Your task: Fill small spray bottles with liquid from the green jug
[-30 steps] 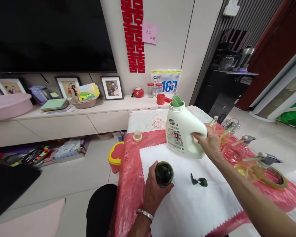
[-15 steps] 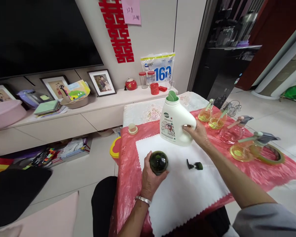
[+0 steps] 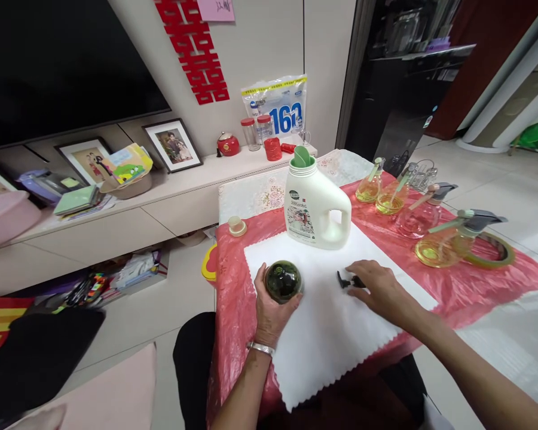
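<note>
My left hand [image 3: 273, 307] is wrapped around a round dark green bottle [image 3: 284, 282] above the left part of a white cloth [image 3: 316, 346]. On the cloth's right side lies a small black pump head [image 3: 344, 279]. My right hand [image 3: 379, 289] has its thumb and fingers closed around the pump head's collar end, which they partly cover. Behind both hands a white detergent jug [image 3: 311, 209] stands upright on the cloth, its green spout [image 3: 302, 157] uncovered. A pale cap [image 3: 237, 226] sits at the table's left side.
Several spray bottles with yellow or pink liquid, one of them a yellow bottle [image 3: 437, 248], stand along the right side. A roll of tape [image 3: 497, 254] lies by them. Red plastic sheeting [image 3: 233, 298] covers the table. A low cabinet [image 3: 161, 191] with frames and jars runs behind.
My right hand has let go of the detergent jug's handle and come down to the pump head. The left hand still holds the bottle. The view has shifted slightly.
</note>
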The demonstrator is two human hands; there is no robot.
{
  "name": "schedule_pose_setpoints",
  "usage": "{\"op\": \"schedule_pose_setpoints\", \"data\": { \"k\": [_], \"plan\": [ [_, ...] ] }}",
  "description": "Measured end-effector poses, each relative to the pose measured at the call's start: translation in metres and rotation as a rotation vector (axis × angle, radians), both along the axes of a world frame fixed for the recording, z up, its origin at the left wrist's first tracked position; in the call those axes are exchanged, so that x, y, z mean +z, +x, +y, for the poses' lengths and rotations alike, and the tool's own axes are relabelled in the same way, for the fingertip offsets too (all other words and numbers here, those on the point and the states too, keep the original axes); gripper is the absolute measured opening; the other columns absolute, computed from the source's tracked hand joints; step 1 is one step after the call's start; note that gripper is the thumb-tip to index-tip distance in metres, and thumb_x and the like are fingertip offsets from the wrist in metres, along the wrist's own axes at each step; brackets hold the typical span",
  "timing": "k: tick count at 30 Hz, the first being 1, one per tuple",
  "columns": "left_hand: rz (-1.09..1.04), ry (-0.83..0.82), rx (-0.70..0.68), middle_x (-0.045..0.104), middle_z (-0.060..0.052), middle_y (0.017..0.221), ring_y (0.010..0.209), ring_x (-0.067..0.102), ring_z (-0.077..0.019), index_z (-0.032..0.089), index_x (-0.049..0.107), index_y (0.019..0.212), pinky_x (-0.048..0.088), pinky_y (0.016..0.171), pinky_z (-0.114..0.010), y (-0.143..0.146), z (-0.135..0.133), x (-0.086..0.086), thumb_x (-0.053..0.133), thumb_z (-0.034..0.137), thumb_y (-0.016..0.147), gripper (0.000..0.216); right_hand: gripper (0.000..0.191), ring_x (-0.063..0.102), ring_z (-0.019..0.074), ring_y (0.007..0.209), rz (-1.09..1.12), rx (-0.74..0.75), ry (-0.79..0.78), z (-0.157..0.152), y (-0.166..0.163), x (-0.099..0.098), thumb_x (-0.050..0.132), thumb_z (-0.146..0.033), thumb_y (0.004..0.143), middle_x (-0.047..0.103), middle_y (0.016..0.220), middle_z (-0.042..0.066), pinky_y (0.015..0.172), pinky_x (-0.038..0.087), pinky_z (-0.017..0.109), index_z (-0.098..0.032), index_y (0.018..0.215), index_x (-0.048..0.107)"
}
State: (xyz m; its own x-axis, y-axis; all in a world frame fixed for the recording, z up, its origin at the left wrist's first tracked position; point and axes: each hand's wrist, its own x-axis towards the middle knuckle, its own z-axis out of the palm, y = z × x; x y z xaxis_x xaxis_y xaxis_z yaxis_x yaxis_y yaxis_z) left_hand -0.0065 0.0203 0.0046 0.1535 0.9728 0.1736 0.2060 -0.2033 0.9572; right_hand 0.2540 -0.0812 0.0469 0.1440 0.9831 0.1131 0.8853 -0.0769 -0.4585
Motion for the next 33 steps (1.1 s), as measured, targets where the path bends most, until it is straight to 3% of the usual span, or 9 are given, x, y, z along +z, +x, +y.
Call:
{"op": "schedule_pose_setpoints", "data": {
  "k": [3,7,11,14,17,20,24,29,33],
  "plan": [
    [-0.042,-0.027,-0.021,0.058,-0.015,0.136,0.120,0.065,-0.0304,0.022,0.034,0.142,0.054,0.103,-0.051,-0.001,0.000,-0.002,0.083,0.046,0.063,0.096,0.027,0.055,0.0289,0.108,-0.089,0.023,-0.063,-0.010,-0.012,-0.005,0.060,-0.014,0.084,0.062,0.114,0.008,0.091,0.043,0.051,-0.023,0.109,0.066],
    [-0.072,-0.075,-0.037,0.066,-0.012,0.123,0.107,0.071,-0.0291,0.024,0.036,0.140,0.058,0.095,-0.052,-0.004,0.001,-0.007,0.083,0.048,0.065,0.093,0.025,0.053,0.0252,0.094,-0.160,0.007,-0.093,-0.011,-0.018,-0.007,0.047,-0.004,0.087,0.060,0.101,0.009,0.080,0.043,0.042,-0.018,0.097,0.066],
    [-0.033,-0.040,-0.066,0.063,-0.014,0.129,0.114,0.068,-0.0305,0.022,0.037,0.140,0.056,0.099,-0.053,-0.004,0.000,-0.005,0.084,0.047,0.063,0.094,0.020,0.051,0.0216,0.083,-0.168,-0.002,-0.060,-0.012,-0.021,-0.004,0.046,-0.003,0.088,0.056,0.088,0.008,0.070,0.041,0.034,-0.015,0.085,0.062],
    [0.068,-0.001,-0.074,0.058,-0.017,0.136,0.124,0.061,-0.0339,0.019,0.040,0.139,0.049,0.107,-0.055,-0.002,-0.002,0.001,0.086,0.041,0.060,0.094,0.014,0.053,0.0214,0.087,-0.132,0.010,0.025,-0.012,-0.023,0.008,0.050,-0.008,0.091,0.057,0.094,0.009,0.070,0.044,0.033,-0.015,0.096,0.062],
    [0.137,0.009,-0.075,0.055,-0.017,0.141,0.131,0.056,-0.0346,0.019,0.041,0.138,0.044,0.112,-0.055,-0.001,-0.002,0.004,0.085,0.034,0.058,0.093,0.021,0.058,0.0168,0.096,-0.057,0.074,0.143,-0.012,-0.026,0.034,0.054,-0.019,0.097,0.059,0.110,0.006,0.079,0.050,0.029,-0.020,0.118,0.057],
    [0.156,0.016,-0.087,0.053,-0.017,0.144,0.133,0.053,-0.0339,0.019,0.039,0.139,0.043,0.113,-0.054,-0.001,-0.001,0.004,0.085,0.033,0.058,0.094,0.024,0.061,0.0111,0.096,0.106,0.149,0.332,-0.010,-0.032,0.067,0.058,-0.028,0.099,0.062,0.111,0.003,0.081,0.052,0.023,-0.023,0.122,0.055],
    [0.142,0.012,-0.114,0.052,-0.019,0.144,0.133,0.054,-0.0346,0.017,0.036,0.140,0.044,0.111,-0.054,-0.001,-0.001,0.002,0.085,0.042,0.060,0.097,0.027,0.065,0.0134,0.097,0.526,0.103,0.562,0.001,-0.049,0.096,0.070,-0.028,0.091,0.066,0.110,0.002,0.083,0.056,0.024,-0.026,0.118,0.064],
    [0.125,0.009,-0.136,0.054,-0.019,0.143,0.132,0.055,-0.0351,0.016,0.035,0.141,0.044,0.110,-0.054,-0.001,-0.002,0.005,0.084,0.048,0.062,0.098,0.031,0.067,0.0180,0.105,1.113,0.145,0.660,0.029,-0.079,0.106,0.067,-0.024,0.093,0.067,0.117,0.002,0.094,0.059,0.035,-0.033,0.122,0.066],
    [0.113,0.007,-0.144,0.056,-0.019,0.141,0.130,0.057,-0.0341,0.016,0.034,0.141,0.046,0.109,-0.053,-0.001,-0.002,0.006,0.084,0.048,0.062,0.099,0.028,0.067,0.0168,0.101,1.124,0.165,0.682,0.054,-0.097,0.106,0.069,-0.026,0.091,0.066,0.114,0.003,0.093,0.058,0.035,-0.029,0.118,0.067]
  ]
}}
